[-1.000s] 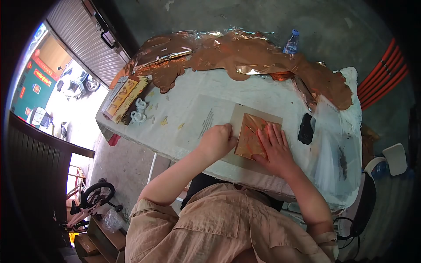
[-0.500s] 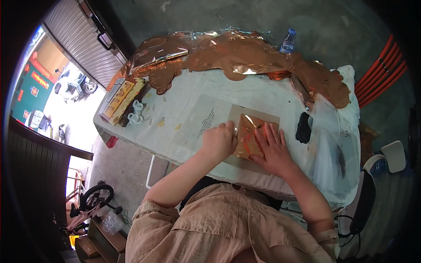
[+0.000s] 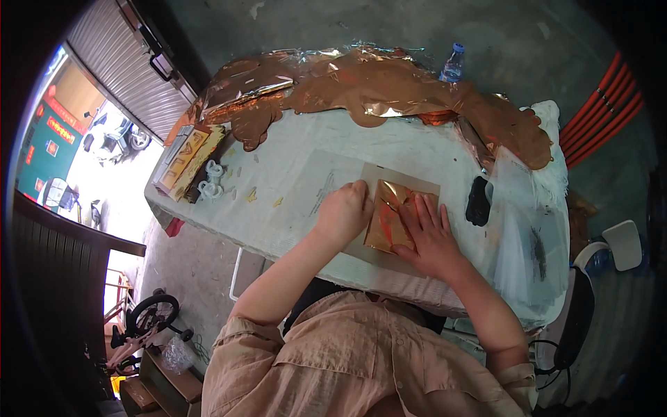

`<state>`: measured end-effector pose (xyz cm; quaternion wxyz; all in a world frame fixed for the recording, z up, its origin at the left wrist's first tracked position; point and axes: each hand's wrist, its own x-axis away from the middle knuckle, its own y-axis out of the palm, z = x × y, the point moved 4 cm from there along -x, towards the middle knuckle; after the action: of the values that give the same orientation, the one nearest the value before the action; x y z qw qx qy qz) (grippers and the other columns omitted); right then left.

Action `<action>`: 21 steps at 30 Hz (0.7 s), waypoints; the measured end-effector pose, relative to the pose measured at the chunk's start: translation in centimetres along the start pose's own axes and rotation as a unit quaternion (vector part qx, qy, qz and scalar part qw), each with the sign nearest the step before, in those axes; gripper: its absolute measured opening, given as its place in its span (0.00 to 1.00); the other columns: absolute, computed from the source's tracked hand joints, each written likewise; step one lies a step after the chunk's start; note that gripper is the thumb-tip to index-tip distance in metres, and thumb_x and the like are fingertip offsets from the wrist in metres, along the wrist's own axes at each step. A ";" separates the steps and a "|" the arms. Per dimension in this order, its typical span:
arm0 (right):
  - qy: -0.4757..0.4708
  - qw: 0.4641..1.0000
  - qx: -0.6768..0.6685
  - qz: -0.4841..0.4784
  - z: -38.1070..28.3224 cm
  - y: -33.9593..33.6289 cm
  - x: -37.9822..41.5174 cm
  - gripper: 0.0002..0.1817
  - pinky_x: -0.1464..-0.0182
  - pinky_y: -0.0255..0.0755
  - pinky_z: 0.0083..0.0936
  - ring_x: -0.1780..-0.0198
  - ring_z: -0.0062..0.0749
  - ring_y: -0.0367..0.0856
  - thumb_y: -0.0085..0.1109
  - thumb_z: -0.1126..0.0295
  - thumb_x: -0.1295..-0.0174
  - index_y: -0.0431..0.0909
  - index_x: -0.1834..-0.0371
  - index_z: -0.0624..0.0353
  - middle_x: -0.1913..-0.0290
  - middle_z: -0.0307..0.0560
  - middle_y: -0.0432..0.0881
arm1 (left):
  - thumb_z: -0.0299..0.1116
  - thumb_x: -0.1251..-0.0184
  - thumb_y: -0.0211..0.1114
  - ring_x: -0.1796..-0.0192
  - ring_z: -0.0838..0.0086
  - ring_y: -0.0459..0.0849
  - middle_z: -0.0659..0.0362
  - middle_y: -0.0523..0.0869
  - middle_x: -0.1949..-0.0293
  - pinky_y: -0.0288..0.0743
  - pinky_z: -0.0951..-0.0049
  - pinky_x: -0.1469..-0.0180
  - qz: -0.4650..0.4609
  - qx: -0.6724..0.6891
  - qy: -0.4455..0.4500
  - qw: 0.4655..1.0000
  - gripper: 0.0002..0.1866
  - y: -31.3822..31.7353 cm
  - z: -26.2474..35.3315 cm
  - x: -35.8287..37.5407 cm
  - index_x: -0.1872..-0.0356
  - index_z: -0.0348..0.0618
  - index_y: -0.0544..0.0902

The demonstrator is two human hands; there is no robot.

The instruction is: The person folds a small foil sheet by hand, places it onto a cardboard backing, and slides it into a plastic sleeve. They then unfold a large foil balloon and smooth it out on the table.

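Observation:
A shiny copper-coloured foil sheet (image 3: 381, 224) lies on a flat grey-brown board (image 3: 406, 175) near the front of the table. My right hand (image 3: 429, 236) rests flat on the foil with its fingers spread, covering its right part. Beside the left edge of the foil and board, my left hand (image 3: 343, 214) is closed with its knuckles up. Its fingertips are hidden, so what it holds, if anything, cannot be made out. Under my left forearm and hand, a translucent sheet with small print (image 3: 319, 182) lies on the table.
Crumpled copper foil (image 3: 375, 83) covers the table's far edge, with a bottle (image 3: 453, 64) behind it. At left sit foil packets (image 3: 187, 163) and white coiled ties (image 3: 211, 182). A black object (image 3: 479, 201) and clear plastic bags (image 3: 517, 236) lie at right on the white-covered table (image 3: 278, 149).
My left hand has shifted slightly away from me along the board's left edge. My right hand stays flat on the foil. The whole view has moved a little.

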<state>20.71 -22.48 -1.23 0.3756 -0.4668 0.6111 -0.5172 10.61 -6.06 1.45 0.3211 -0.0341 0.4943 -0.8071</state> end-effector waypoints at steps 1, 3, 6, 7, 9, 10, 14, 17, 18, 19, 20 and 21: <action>-0.002 1.000 0.000 0.004 0.0 0.0 0.1 0.44 0.25 0.32 0.54 0.22 0.52 0.39 0.52 0.43 0.39 0.49 0.24 0.51 0.24 0.63 0.44 | 0.33 0.41 0.60 0.68 0.50 0.83 0.44 0.83 0.72 0.78 0.56 0.65 -0.001 0.000 -0.001 1.000 0.09 0.1 0.1 0.2 0.71 0.36 0.77; -0.003 1.000 0.001 0.004 0.0 0.1 0.0 0.44 0.25 0.32 0.54 0.22 0.52 0.39 0.53 0.43 0.39 0.49 0.24 0.51 0.24 0.63 0.44 | 0.33 0.40 0.60 0.68 0.51 0.84 0.45 0.84 0.70 0.78 0.56 0.65 -0.031 -0.006 0.038 0.999 0.09 0.7 0.6 0.6 0.70 0.36 0.78; -0.002 1.000 0.002 0.006 0.0 0.1 0.1 0.44 0.25 0.32 0.54 0.22 0.52 0.39 0.54 0.43 0.39 0.49 0.24 0.51 0.24 0.62 0.45 | 0.33 0.40 0.60 0.68 0.52 0.84 0.47 0.84 0.70 0.79 0.57 0.65 -0.083 -0.051 0.034 0.995 0.08 0.7 1.5 1.4 0.68 0.38 0.80; -0.004 1.000 0.002 0.008 0.0 0.1 0.1 0.44 0.25 0.32 0.54 0.22 0.52 0.39 0.54 0.43 0.39 0.50 0.24 0.51 0.24 0.62 0.45 | 0.33 0.40 0.60 0.68 0.52 0.84 0.47 0.84 0.70 0.79 0.57 0.65 -0.085 -0.050 0.034 0.995 0.08 0.8 1.4 1.7 0.68 0.38 0.80; -0.004 1.000 0.000 0.010 -0.1 0.0 0.1 0.44 0.25 0.33 0.54 0.22 0.52 0.40 0.55 0.44 0.40 0.50 0.24 0.51 0.24 0.62 0.45 | 0.33 0.41 0.61 0.69 0.54 0.84 0.49 0.84 0.71 0.78 0.58 0.66 -0.068 -0.031 0.038 0.996 0.08 0.6 1.0 2.5 0.66 0.40 0.82; -0.005 1.000 -0.001 0.012 -0.1 0.0 0.1 0.44 0.25 0.33 0.54 0.22 0.52 0.40 0.56 0.44 0.40 0.50 0.24 0.51 0.24 0.61 0.45 | 0.33 0.41 0.61 0.69 0.54 0.84 0.49 0.84 0.71 0.78 0.58 0.66 -0.070 -0.031 0.039 0.996 0.08 0.3 0.8 2.8 0.66 0.40 0.82; -0.008 1.000 0.001 0.017 0.0 0.1 0.1 0.45 0.25 0.33 0.54 0.22 0.51 0.40 0.56 0.45 0.40 0.49 0.24 0.50 0.24 0.61 0.45 | 0.34 0.41 0.62 0.69 0.55 0.83 0.51 0.83 0.71 0.78 0.58 0.67 -0.096 0.007 0.031 0.995 0.08 -0.7 0.9 3.7 0.69 0.40 0.80; -0.008 1.000 0.006 0.013 -0.1 0.0 0.0 0.45 0.25 0.33 0.55 0.22 0.51 0.40 0.57 0.45 0.40 0.48 0.24 0.50 0.24 0.61 0.45 | 0.33 0.42 0.63 0.70 0.55 0.83 0.53 0.82 0.71 0.77 0.59 0.67 -0.068 0.005 0.029 0.997 0.07 -0.3 1.0 4.3 0.68 0.41 0.80; -0.007 1.000 0.006 0.012 -0.1 0.0 0.0 0.45 0.25 0.33 0.55 0.22 0.51 0.40 0.57 0.45 0.40 0.48 0.23 0.50 0.23 0.61 0.44 | 0.33 0.42 0.63 0.70 0.54 0.82 0.52 0.82 0.71 0.77 0.59 0.67 -0.045 -0.006 0.036 0.998 0.07 -0.1 1.1 4.5 0.68 0.40 0.79; -0.004 1.000 0.006 0.012 -0.1 0.0 0.0 0.46 0.25 0.32 0.55 0.22 0.52 0.40 0.57 0.45 0.40 0.48 0.23 0.50 0.23 0.61 0.44 | 0.33 0.42 0.63 0.70 0.54 0.82 0.52 0.82 0.71 0.77 0.59 0.67 -0.045 -0.006 0.036 0.998 0.07 0.0 1.1 4.6 0.68 0.40 0.79; -0.004 1.000 0.006 0.012 -0.1 0.0 0.0 0.46 0.25 0.32 0.55 0.22 0.52 0.40 0.57 0.45 0.40 0.48 0.23 0.50 0.23 0.61 0.44 | 0.33 0.42 0.63 0.70 0.54 0.82 0.52 0.81 0.71 0.77 0.59 0.67 -0.033 -0.013 0.041 0.999 0.08 0.1 1.2 4.7 0.68 0.40 0.78; -0.005 1.000 0.006 0.011 0.0 0.0 0.1 0.46 0.25 0.32 0.55 0.22 0.52 0.40 0.56 0.45 0.40 0.48 0.23 0.50 0.23 0.61 0.44 | 0.32 0.43 0.63 0.70 0.54 0.82 0.52 0.80 0.72 0.77 0.59 0.67 -0.022 -0.020 0.046 0.999 0.08 0.1 1.3 4.7 0.67 0.39 0.76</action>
<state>20.65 -22.53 -1.27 0.3871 -0.4607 0.6114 -0.5139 7.45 -9.73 0.77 0.2795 -0.0143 0.5235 -0.8048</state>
